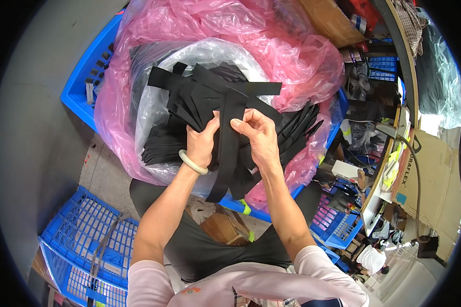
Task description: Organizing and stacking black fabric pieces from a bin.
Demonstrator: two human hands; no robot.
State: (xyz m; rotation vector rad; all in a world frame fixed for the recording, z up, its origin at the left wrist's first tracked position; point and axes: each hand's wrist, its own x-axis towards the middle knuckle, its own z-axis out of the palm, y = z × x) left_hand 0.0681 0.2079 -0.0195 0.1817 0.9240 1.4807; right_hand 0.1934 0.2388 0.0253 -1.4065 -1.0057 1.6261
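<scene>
Several flat black strips, which look like fabric or elastic bands, are in my hands above a lined crate. My left hand, a pale bangle on its wrist, is closed on a fanned bundle of black strips. Pinched between the thumb and fingers of my right hand is a wide black strip, its lower end hanging toward my lap. Beneath lie many more black strips inside a clear plastic bag. My fingers' undersides are partly hidden by the strips.
Crumpled pink plastic lines the large blue crate before me. Stacked blue baskets stand at my lower left, beside a grey surface. Cluttered shelves and a cardboard sheet are on the right.
</scene>
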